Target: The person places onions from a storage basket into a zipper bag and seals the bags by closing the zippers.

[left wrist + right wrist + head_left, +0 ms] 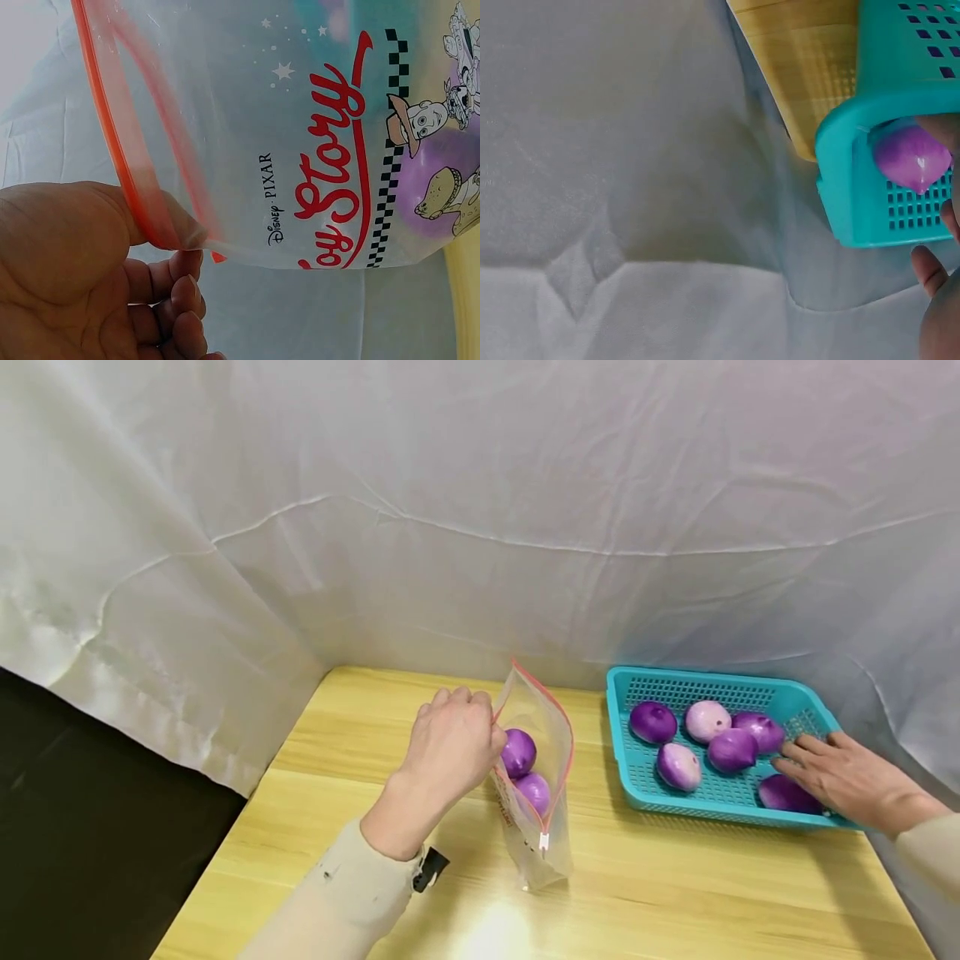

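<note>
My left hand (453, 743) pinches the red-edged rim of a clear zip bag (558, 727) between thumb and fingers. The bag stands upright with its mouth apart, and two purple onions (519, 753) lie inside. In the left wrist view, red lettering and cartoon figures are printed on the bag (247, 135). At the right, my right hand (843, 777) reaches over the end of a turquoise basket (806, 697), fingers spread. Right beneath it lies a purple onion (783, 795), which shows in the right wrist view too (911, 159). Several other onions (731, 750) sit in the basket.
The bag and basket stand on a wooden table (337, 718) with a gap between them. A white zip slider (543, 841) sits at the bag's near edge. Pale cloth (465, 585) hangs behind the table. A black strap piece (430, 870) juts from the left cuff.
</note>
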Demonstrator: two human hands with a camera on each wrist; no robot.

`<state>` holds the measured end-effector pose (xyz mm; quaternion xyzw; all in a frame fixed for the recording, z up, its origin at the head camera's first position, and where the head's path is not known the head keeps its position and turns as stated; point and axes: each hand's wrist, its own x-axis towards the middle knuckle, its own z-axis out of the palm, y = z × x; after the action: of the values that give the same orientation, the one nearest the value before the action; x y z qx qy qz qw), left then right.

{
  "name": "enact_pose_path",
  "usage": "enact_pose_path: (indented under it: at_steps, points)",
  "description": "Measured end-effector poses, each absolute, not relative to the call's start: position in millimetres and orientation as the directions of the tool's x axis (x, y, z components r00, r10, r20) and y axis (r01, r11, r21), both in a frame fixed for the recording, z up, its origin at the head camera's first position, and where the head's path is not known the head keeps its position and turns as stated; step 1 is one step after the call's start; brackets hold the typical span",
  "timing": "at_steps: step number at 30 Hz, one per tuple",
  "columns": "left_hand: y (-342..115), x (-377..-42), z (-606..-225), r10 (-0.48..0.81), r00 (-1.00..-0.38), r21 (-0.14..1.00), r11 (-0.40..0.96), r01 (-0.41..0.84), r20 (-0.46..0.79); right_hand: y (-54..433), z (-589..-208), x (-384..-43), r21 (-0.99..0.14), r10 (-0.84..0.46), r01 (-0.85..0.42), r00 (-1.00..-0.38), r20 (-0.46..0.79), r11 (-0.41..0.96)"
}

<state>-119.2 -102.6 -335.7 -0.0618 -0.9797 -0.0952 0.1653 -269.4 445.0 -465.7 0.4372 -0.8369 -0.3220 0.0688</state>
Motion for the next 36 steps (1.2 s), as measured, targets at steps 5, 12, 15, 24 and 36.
enact_pose_path:
  at_steps: [5,12,15,24,36]
  points:
    - [-101,-119,-336,0.094,-0.941,0.167,0.974,0.155,0.325,449,-475,-275,0.571,-0.844,-0.714,-0.533,-0.066,0.406]
    - [-101,-120,-335,0.085,-0.951,0.167,0.976,0.14,0.298,451,-482,-283,0.553,-0.883,-0.737,-0.469,-0.003,0.389]
    - [-101,-120,-335,0.082,-0.952,0.166,0.977,0.135,0.294,450,-483,-285,0.545,-0.866,-0.733,-0.5,-0.025,0.408]
    - [-102,-119,-335,0.078,-0.953,0.166,0.977,0.131,0.294,452,-485,-286,0.475,-0.788,-0.718,-0.611,-0.081,0.508]
    - [-104,-118,-336,0.071,-0.959,0.172,0.978,0.121,0.274,456,-491,-290,0.406,-0.719,-0.667,-0.694,-0.031,0.625]
